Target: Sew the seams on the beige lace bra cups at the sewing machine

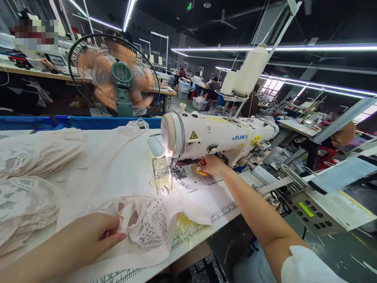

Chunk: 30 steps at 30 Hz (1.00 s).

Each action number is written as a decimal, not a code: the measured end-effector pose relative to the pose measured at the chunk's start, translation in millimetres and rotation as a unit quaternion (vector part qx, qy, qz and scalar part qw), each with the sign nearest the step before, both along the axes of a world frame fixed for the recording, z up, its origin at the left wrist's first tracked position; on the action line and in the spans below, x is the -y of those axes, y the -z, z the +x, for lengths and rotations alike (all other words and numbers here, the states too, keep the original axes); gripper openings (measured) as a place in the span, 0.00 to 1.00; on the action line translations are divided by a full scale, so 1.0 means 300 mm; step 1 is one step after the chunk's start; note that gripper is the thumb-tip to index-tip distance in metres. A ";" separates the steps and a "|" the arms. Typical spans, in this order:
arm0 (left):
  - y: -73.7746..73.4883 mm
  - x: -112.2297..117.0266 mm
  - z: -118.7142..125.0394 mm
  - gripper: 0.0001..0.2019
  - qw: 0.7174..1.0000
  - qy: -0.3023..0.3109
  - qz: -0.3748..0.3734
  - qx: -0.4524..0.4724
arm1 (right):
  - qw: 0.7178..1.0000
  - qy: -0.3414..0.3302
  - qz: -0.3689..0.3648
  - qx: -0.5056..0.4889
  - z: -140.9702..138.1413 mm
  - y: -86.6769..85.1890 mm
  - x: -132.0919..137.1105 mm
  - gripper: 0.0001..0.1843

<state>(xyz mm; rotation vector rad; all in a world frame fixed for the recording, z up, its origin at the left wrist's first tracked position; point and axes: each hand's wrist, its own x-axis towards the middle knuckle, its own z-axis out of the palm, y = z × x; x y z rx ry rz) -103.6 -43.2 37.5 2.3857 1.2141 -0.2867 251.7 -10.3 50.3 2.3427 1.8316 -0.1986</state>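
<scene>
A cream lace bra piece (150, 222) lies on the white table in front of the sewing machine. My left hand (97, 236) is closed on its left edge, thumb and fingers pinched on the fabric. My right hand (212, 164) reaches under the arm of the white JUKI sewing machine (218, 135), its fingers curled round a small red object (202, 161). Beneath those fingers an orange item (199, 169) rests on the machine bed; its kind is unclear. The lamp lights the needle area (173, 167), left of my right hand.
Stacks of lace pieces (29, 204) lie at the left. Another lace piece (131, 129) sits at the back edge. A large fan (118, 74) stands behind the table. Thread cones (250, 72) rise behind the machine. A control panel (312, 210) sits at the right. People work farther back.
</scene>
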 end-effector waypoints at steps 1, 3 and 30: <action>-0.007 0.005 0.000 0.19 1.000 0.001 0.000 0.010 | 1.000 -0.002 0.010 0.003 -0.007 0.006 -0.012 0.13; -0.025 0.015 0.003 0.18 1.000 -0.006 -0.003 0.018 | 0.999 -0.006 0.032 0.008 -0.014 0.017 -0.029 0.13; 0.075 0.226 -0.024 0.18 0.925 0.101 0.354 0.090 | 0.997 0.077 -0.024 0.019 0.154 0.128 0.135 0.11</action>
